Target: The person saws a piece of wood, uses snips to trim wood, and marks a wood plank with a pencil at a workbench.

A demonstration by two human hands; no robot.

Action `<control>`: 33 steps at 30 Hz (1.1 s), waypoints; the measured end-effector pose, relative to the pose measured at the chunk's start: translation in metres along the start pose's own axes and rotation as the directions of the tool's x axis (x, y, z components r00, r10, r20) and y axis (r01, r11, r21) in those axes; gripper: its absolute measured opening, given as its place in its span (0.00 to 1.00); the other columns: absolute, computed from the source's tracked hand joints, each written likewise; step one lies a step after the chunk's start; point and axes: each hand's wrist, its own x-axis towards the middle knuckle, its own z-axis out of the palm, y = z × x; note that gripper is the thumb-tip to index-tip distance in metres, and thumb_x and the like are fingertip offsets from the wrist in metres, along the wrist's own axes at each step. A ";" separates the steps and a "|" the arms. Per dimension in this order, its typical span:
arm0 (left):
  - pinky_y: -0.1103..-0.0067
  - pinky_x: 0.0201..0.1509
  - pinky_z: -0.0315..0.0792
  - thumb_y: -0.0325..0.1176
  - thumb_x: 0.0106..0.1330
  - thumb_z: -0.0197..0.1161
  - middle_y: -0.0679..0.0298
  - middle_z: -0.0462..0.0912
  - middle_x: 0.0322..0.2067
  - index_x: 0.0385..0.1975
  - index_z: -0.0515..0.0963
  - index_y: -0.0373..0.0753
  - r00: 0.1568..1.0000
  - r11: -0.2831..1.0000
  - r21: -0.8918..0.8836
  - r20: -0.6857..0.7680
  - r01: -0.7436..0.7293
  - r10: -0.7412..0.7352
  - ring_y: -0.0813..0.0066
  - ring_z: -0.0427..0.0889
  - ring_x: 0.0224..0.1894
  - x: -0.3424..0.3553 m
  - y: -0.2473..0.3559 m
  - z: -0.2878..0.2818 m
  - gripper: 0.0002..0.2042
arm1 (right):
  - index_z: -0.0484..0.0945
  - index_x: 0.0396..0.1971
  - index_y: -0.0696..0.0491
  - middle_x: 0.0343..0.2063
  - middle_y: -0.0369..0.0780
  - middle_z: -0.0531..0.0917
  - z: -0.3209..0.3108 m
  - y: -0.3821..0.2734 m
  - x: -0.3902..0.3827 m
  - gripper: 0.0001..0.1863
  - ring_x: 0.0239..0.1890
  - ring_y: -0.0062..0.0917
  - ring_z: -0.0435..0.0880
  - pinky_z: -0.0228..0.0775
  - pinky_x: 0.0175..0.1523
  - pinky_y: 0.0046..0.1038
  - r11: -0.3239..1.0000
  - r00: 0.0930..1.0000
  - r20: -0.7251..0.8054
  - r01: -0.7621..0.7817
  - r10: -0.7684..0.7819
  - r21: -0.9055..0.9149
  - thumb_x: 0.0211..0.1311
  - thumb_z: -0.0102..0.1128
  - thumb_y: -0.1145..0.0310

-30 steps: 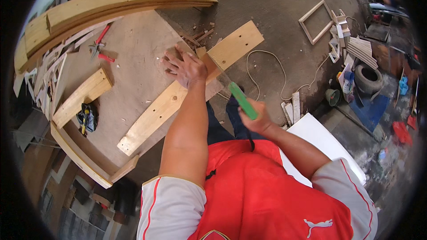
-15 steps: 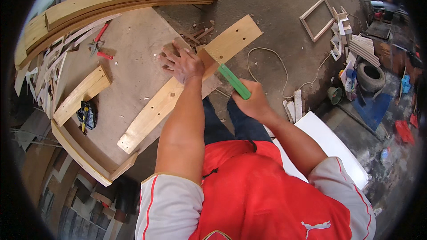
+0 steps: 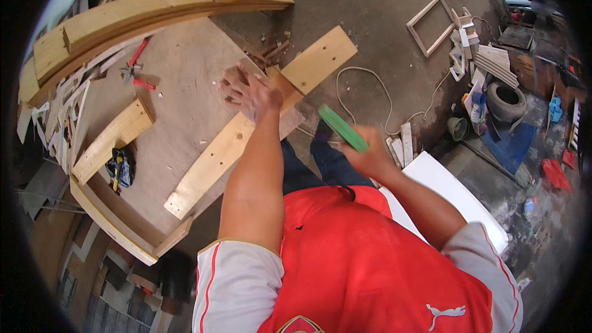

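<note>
A long pale wooden plank (image 3: 216,161) lies diagonally over a plywood sheet (image 3: 185,55), its far end sticking out past the sheet's edge. My left hand (image 3: 251,94) rests on the plank, fingers spread toward the plywood. Just right of it, a line crosses the plank, with darker wood on its near side. My right hand (image 3: 369,153) grips a green bar-shaped tool (image 3: 338,124), whose exact kind I cannot make out. The tool is held off the plank, to the right of it.
Curved wooden beams (image 3: 154,7) lie at the far left. Red-handled pliers (image 3: 135,73), a short board (image 3: 114,135) and a black bag (image 3: 121,169) are on the plywood. A cord (image 3: 383,95), a wooden frame (image 3: 431,24) and a tyre (image 3: 507,101) are on the floor at right.
My right hand has drawn the green tool back to the right, away from the plank's edge. My left hand stays on the plank. The whole view has shifted slightly.
</note>
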 end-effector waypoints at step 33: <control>0.41 0.77 0.41 0.47 0.79 0.42 0.50 0.35 0.81 0.80 0.55 0.54 0.999 0.999 0.046 0.047 0.004 -0.007 0.38 0.33 0.81 0.006 -0.001 -0.003 0.29 | 0.78 0.29 0.60 0.25 0.52 0.82 0.008 -0.014 0.007 0.06 0.29 0.50 0.81 0.72 0.36 0.42 0.952 0.995 0.007 0.095 -0.097 -0.290 0.58 0.64 0.72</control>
